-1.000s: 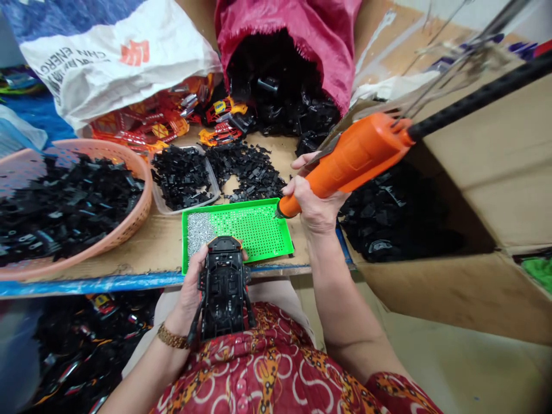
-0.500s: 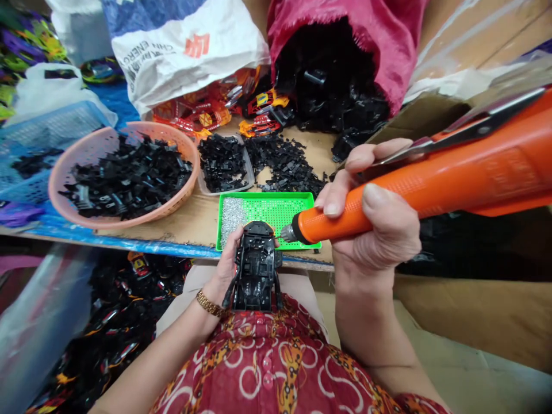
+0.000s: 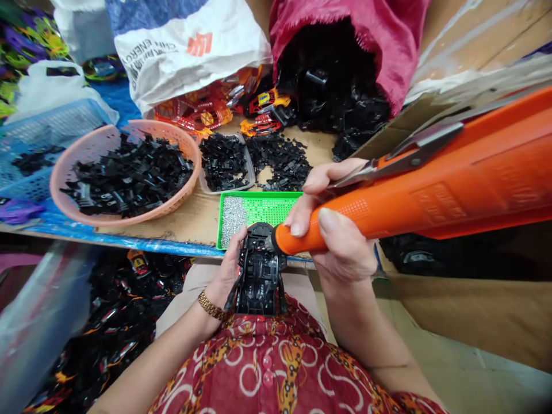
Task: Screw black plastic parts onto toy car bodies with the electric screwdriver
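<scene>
My left hand (image 3: 230, 261) is closed on the left side of a toy car (image 3: 260, 282), held underside up against my lap. Its black chassis faces me, with a little orange bodywork at the far end. In my right hand (image 3: 332, 230) is an orange electric screwdriver (image 3: 414, 192), a metal lever along its top. The nose of the screwdriver is at the far part of the chassis; the bit's very tip is too small to make out. Just beyond the car lies a green perforated tray (image 3: 276, 201) with small silvery screws (image 3: 233, 215) at its left end.
A pink basket (image 3: 60, 184) of black plastic parts stands left, beside a clear tub (image 3: 251, 167) and loose black pieces (image 3: 287, 161). Behind are a white sack (image 3: 185, 52) with orange car bodies and a magenta sack (image 3: 397, 57). Finished-looking cars (image 3: 125, 287) are heaped below left.
My right hand has moved left and toward me, bringing the screwdriver's nose from beside the car to over its far end. The car has shifted slightly; my left hand keeps hold.
</scene>
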Action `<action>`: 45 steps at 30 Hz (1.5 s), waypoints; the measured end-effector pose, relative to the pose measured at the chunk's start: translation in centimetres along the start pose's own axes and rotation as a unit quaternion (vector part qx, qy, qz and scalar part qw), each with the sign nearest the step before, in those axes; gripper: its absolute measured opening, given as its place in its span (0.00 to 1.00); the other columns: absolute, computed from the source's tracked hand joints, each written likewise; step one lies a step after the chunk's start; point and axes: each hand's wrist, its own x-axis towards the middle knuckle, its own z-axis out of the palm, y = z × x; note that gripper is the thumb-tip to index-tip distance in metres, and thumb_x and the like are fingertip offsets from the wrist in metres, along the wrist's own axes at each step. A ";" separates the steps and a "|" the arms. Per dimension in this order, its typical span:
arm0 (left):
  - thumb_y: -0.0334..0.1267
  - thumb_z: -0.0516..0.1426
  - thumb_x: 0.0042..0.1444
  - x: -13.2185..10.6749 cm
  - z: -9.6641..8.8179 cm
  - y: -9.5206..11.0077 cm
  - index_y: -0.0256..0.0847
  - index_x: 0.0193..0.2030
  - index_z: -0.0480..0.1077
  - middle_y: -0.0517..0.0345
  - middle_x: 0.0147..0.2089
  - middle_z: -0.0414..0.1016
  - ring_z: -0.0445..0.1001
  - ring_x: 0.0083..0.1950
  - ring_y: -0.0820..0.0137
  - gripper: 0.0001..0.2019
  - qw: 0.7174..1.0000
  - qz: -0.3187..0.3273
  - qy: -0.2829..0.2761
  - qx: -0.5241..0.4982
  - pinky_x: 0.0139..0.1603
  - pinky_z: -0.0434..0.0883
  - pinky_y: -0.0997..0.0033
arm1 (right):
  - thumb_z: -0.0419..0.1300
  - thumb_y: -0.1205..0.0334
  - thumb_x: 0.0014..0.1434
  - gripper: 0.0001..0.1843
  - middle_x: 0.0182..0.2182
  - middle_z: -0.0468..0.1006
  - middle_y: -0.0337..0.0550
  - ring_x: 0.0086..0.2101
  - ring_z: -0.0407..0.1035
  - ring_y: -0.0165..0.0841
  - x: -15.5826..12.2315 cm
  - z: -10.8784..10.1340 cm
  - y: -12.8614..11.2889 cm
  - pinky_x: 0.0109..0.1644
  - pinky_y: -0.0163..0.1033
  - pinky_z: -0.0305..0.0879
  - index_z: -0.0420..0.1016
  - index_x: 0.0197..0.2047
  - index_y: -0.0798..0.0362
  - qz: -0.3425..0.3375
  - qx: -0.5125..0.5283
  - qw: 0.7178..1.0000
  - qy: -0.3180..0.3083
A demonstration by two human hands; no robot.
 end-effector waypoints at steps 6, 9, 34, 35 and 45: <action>0.53 0.61 0.61 0.3 -0.1 -0.3 0.40 0.47 0.79 0.52 0.36 0.85 0.85 0.39 0.54 0.19 1.000 0.006 0.010 -0.002 0.44 0.83 0.56 | 0.66 0.56 0.61 0.11 0.38 0.76 0.37 0.23 0.72 0.29 -0.4 0.2 0.5 0.25 0.40 0.77 0.73 0.47 0.40 0.000 -0.010 1.000 -0.019; 0.53 0.62 0.60 0.3 0.0 -0.4 0.40 0.46 0.79 0.53 0.36 0.85 0.85 0.41 0.53 0.18 1.000 0.007 0.011 0.001 0.45 0.83 0.55 | 0.66 0.59 0.60 0.12 0.41 0.76 0.37 0.23 0.71 0.27 -0.4 0.1 0.6 0.26 0.39 0.77 0.74 0.47 0.40 0.000 -0.014 1.000 -0.013; 0.43 0.51 0.71 0.0 1.6 -0.5 0.38 0.38 0.77 0.59 0.23 0.79 0.81 0.26 0.66 0.17 0.999 0.015 0.042 0.000 0.35 0.82 0.69 | 0.68 0.53 0.60 0.14 0.42 0.75 0.35 0.23 0.71 0.25 -1.1 -0.3 1.4 0.30 0.38 0.77 0.74 0.48 0.37 0.023 -0.017 1.000 -0.007; 0.43 0.52 0.70 0.1 1.5 -0.5 0.38 0.38 0.77 0.58 0.24 0.80 0.82 0.28 0.64 0.16 0.999 0.010 0.041 -0.004 0.36 0.82 0.68 | 0.69 0.52 0.59 0.14 0.41 0.75 0.35 0.23 0.71 0.25 -1.0 -0.4 1.5 0.29 0.38 0.77 0.74 0.48 0.37 0.025 -0.018 1.000 -0.003; 0.44 0.59 0.65 0.4 0.7 -0.8 0.36 0.48 0.78 0.55 0.31 0.84 0.83 0.29 0.65 0.14 0.997 -0.001 0.078 -0.023 0.36 0.82 0.68 | 0.72 0.58 0.57 0.15 0.41 0.78 0.35 0.25 0.72 0.25 -0.8 -0.1 1.4 0.31 0.37 0.76 0.79 0.47 0.40 0.046 0.025 0.998 0.021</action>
